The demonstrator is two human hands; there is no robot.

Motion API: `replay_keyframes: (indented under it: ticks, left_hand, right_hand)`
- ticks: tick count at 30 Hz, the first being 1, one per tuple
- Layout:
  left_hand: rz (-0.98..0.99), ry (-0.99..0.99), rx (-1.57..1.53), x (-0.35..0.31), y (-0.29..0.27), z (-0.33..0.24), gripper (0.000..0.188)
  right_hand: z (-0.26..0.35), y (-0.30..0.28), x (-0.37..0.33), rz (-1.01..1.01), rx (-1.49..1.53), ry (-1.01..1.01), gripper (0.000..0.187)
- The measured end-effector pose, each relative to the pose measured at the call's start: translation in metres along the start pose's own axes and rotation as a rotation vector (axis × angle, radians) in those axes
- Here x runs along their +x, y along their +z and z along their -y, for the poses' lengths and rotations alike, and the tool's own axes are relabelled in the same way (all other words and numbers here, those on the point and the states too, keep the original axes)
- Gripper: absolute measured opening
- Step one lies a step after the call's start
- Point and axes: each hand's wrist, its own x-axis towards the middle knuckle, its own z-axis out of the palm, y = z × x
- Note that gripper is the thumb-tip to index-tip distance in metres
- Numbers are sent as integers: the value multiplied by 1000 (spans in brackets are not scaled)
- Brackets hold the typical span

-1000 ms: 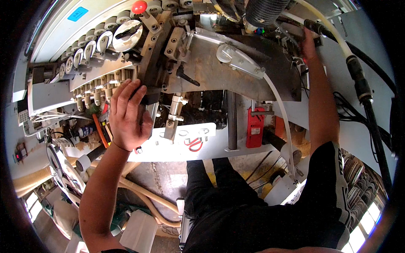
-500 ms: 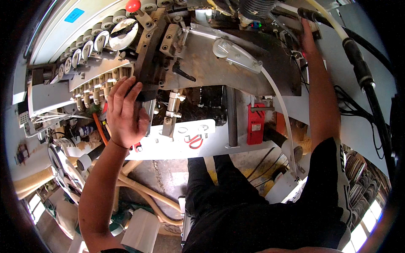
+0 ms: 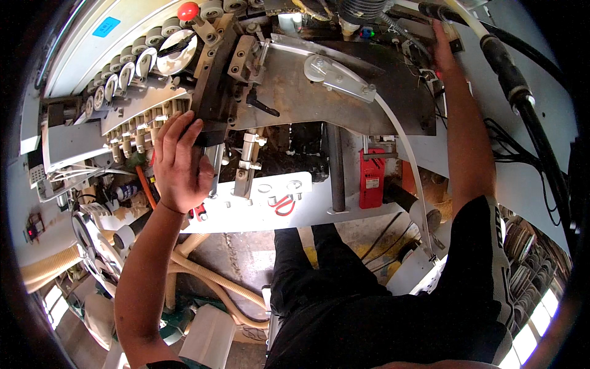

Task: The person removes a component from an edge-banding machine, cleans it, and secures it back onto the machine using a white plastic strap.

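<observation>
Head view: the left hand [image 3: 183,166] lies loosely spread against the near end of a dark metal bar [image 3: 212,86], thumb apart from the slightly bent fingers, with nothing visibly clasped. The bar slants across the left part of the machine, just left of a broad metal plate [image 3: 283,114]. The right hand [image 3: 444,54] reaches to the far right, beside a black hose [image 3: 522,52]; its fingertips are too unclear to tell whether it holds anything. On the plate are a black lever [image 3: 262,104] and a clear guide arm [image 3: 344,83], from which a pale strip [image 3: 404,135] curves nearer, down the right side. A red box [image 3: 371,184] hangs below. If the bar shifted, the left fingertips could be pinched; a careless pull back of the right arm could snag the thin wires [image 3: 423,74] close by.
</observation>
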Motion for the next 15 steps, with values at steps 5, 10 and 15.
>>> replay_keyframes:
  ticks: [5,10,15]
  left_hand:
    - [6,0,19,-3,-2,1,59]
    - [-3,2,17,-2,0,1,59]
    - [0,-1,9,-1,0,0,59]
  right_hand:
    - [5,15,-13,-62,-65,-13,95]
    - [5,8,-10,5,-32,-36,94]
    - [5,7,-12,1,-54,14,94]
